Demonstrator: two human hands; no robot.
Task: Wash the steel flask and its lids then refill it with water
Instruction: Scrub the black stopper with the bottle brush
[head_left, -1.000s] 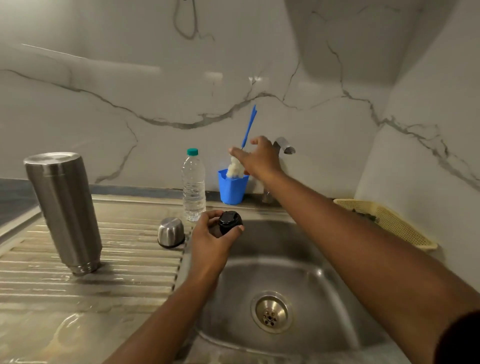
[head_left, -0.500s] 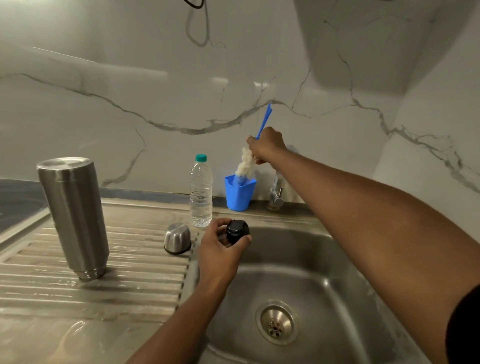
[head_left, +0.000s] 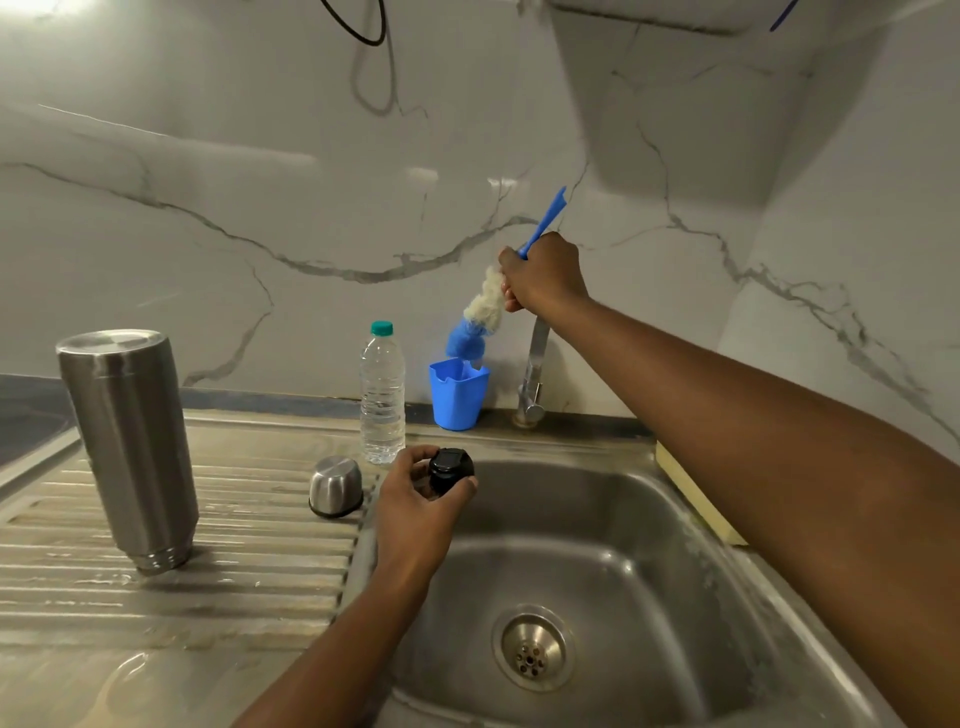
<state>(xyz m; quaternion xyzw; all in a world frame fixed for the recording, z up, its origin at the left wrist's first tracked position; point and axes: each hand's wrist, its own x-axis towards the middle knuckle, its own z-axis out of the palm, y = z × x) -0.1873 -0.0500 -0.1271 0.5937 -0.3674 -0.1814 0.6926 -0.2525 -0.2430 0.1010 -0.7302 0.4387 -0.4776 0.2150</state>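
The steel flask stands mouth-down on the wet, ribbed drainboard toward the table's left edge. Tall on a narrow neck, it could tip if a forearm brushes it. The bottle brush hangs head-down just above the blue cup at the table's back edge. The right hand has its grip clamped on the blue handle, right above the bristles. Swung carelessly toward the sink, the brush head could catch the cup's rim or the plastic water bottle beside it and knock either over. The black lid sits above the sink's left rim, the grip of the left hand pinched round it. Small and likely wet, it may slip into the basin. The steel cap rests rim-down on the drainboard just left of that hand, within nudging reach.

White marble-patterned walls meet in a corner. The steel table is streaked with water. A tap stands at the back edge, and the basin has a drain.
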